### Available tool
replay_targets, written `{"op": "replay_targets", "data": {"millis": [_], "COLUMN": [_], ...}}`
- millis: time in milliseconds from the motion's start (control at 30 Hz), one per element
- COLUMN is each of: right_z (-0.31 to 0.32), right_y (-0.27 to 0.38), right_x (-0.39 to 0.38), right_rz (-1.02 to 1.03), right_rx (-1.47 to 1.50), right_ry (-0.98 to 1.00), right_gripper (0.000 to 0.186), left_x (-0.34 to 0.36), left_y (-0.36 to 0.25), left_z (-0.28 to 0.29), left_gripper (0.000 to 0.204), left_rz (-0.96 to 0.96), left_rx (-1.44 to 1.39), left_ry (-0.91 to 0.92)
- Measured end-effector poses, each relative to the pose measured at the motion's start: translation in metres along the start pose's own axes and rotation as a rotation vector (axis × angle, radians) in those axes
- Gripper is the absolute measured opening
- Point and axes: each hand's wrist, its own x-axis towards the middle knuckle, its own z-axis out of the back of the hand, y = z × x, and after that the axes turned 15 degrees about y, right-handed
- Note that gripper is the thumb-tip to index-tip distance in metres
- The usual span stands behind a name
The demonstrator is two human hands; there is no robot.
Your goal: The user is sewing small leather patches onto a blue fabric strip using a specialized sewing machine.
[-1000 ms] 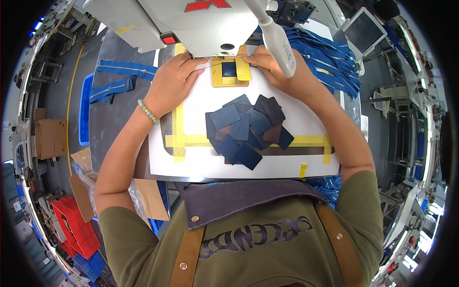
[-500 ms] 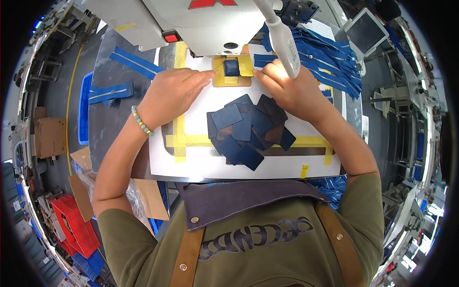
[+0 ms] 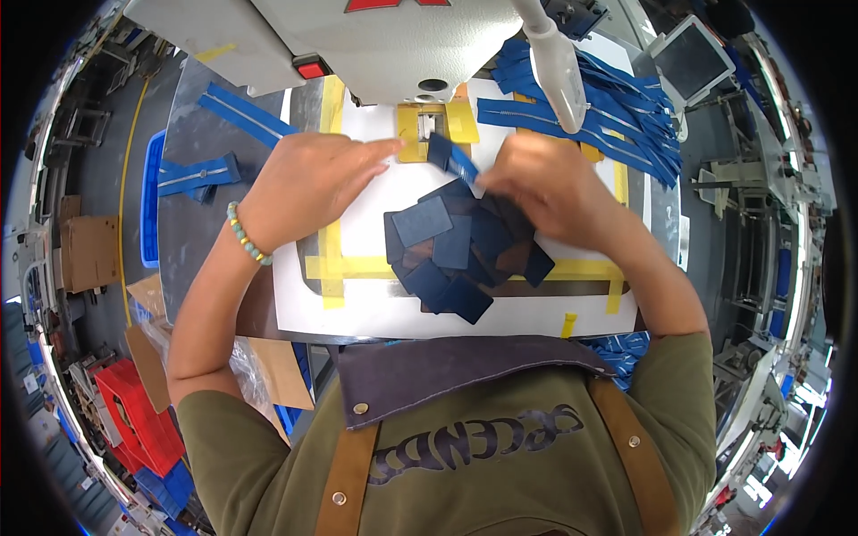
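Observation:
My right hand [image 3: 552, 189], slightly blurred, pinches a short blue zipper [image 3: 463, 166] in front of the sewing machine head [image 3: 393, 49]. A dark blue square patch [image 3: 439, 150] sits at the zipper's far end, tilted over the front right of the yellow-taped template [image 3: 407, 134]. The template's middle slot shows bare metal. My left hand [image 3: 313, 183] rests left of the template, empty, fingers stretched toward it and thumb apart. Just in front lies a loose pile of dark blue patches [image 3: 452, 243] on the white board [image 3: 366, 313].
Many blue zippers [image 3: 617, 107] are heaped at the back right, below a grey lamp arm [image 3: 559, 76]. Several more zippers [image 3: 201, 174] lie on the left. A red switch [image 3: 311, 68] is on the machine. A blue bin [image 3: 154, 205] stands beyond the table's left edge.
The patch has come out of the template's slot, toward me, on the zipper's end. My right hand has moved nearer to me with the zipper. My left hand has barely moved.

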Motion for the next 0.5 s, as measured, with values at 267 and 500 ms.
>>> {"op": "replay_targets", "data": {"millis": [267, 500], "right_z": [0.007, -0.003], "right_y": [0.063, 0.019], "right_x": [-0.012, 0.003], "right_rz": [-0.020, -0.331], "right_rx": [0.353, 1.188], "right_ry": [-0.063, -0.375], "right_gripper": [0.013, 0.024], "left_x": [-0.006, 0.027], "left_y": [-0.034, -0.049], "left_z": [0.030, -0.008], "left_gripper": [0.062, 0.065], "left_rz": [-0.104, -0.080], "left_rx": [-0.026, -0.247], "left_ry": [0.053, -0.151]}}
